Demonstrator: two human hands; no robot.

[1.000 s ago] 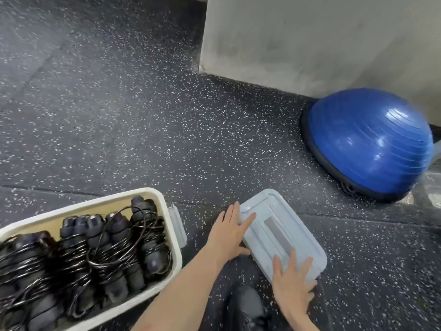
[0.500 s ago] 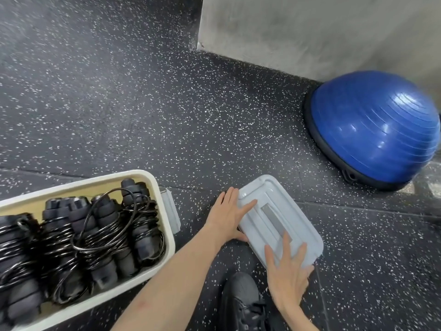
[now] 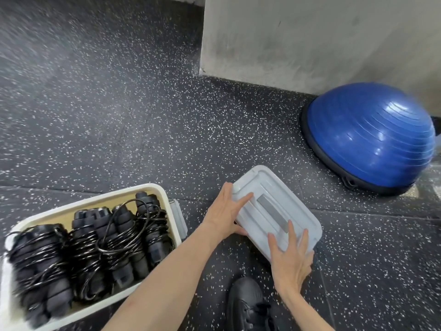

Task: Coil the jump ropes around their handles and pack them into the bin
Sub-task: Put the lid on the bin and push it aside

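A cream-white rectangular plastic bin [image 3: 167,199] stands on the dark rubber floor with white speckles [image 3: 119,115], at the lower left. Inside it lie several black jump ropes [image 3: 90,247], each one with its thin black cord wound around its thick black handles, packed side by side and filling most of the bin. A grey clip hangs on the right end wall of the bin.

To the right of the bin, well apart from it, lies a pale grey rectangular plastic lid [image 3: 286,199] with a darker grey strip in its middle. The left hand [image 3: 226,213] holds the lid at its left long edge: the thumb lies on top, the other fingers go around the edge. The right hand [image 3: 290,261] holds the near short end, its straight fingers are spread on top and the thumb is under the rim. Whether the lid touches the floor, I cannot tell.

A black shoe [image 3: 248,304] is below the lid. A blue half-ball balance trainer [image 3: 372,137] sits at the right beside a grey concrete wall [image 3: 310,39].
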